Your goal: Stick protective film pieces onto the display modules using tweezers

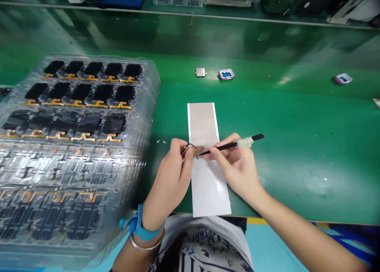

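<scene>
My left hand [173, 173] is closed, pinching a small dark part with an orange flex strip [190, 148] over a long white strip [208, 161] that lies on the green table. My right hand [234, 163] grips a thin black stick [228, 146] with a white wrap near its far end. The stick's tip touches the small part. A blue band and a metal bangle circle my left wrist.
A stack of clear plastic trays [139, 118] holding rows of black parts with orange flex tails fills the left. A small metal square [200, 72], a purple-rimmed blue piece [226, 74] and another one [342, 79] lie farther back. Boxes line the far edge.
</scene>
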The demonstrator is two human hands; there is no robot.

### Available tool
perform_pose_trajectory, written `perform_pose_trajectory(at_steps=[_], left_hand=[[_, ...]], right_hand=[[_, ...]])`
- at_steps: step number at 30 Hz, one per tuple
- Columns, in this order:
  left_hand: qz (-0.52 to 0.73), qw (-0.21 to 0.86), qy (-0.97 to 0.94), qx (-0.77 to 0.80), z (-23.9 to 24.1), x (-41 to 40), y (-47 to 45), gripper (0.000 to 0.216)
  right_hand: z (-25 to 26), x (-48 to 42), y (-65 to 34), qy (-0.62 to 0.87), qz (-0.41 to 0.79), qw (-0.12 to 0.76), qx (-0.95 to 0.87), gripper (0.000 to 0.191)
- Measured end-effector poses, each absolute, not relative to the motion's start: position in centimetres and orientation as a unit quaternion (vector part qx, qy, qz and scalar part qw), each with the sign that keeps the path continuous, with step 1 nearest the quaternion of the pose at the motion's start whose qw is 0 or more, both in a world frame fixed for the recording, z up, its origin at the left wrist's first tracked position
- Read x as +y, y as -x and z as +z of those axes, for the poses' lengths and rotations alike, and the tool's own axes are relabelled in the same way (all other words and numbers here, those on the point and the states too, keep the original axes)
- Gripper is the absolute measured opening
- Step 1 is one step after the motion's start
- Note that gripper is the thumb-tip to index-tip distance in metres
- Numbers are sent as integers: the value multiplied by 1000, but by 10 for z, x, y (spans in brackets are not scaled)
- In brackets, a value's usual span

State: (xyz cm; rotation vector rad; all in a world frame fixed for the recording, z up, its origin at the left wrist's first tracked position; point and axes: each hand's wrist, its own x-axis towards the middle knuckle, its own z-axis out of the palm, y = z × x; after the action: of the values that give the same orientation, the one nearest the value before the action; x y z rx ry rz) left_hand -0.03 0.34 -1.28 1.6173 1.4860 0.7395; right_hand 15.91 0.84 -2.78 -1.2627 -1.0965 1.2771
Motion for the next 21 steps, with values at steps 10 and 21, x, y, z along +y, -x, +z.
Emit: perform_pose_trajectory(at_steps=[10, 21], left_hand=[[449, 550, -500, 497, -7, -3, -8, 10], [514, 672, -397, 355, -9, -16, -26, 13]], right_hand=[[-6, -6, -178, 456, 483, 648, -373, 18], [-11, -26, -136, 440, 362, 725, -388, 17]])
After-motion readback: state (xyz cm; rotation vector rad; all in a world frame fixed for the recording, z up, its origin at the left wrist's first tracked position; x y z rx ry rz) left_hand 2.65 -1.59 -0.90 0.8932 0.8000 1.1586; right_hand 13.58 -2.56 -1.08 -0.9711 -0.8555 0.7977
